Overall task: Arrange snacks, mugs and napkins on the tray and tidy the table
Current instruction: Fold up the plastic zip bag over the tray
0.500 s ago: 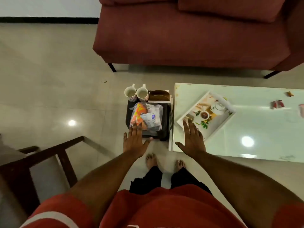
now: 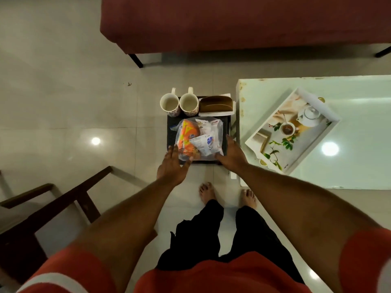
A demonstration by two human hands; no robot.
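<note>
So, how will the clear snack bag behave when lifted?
Probably floppy: the snack bag is thin, crinkled clear plastic. Its loose packets may shift and sag between the left hand and right hand. Likely light, holding only small packets.

Red sofa and wooden chair stand apart.
</note>
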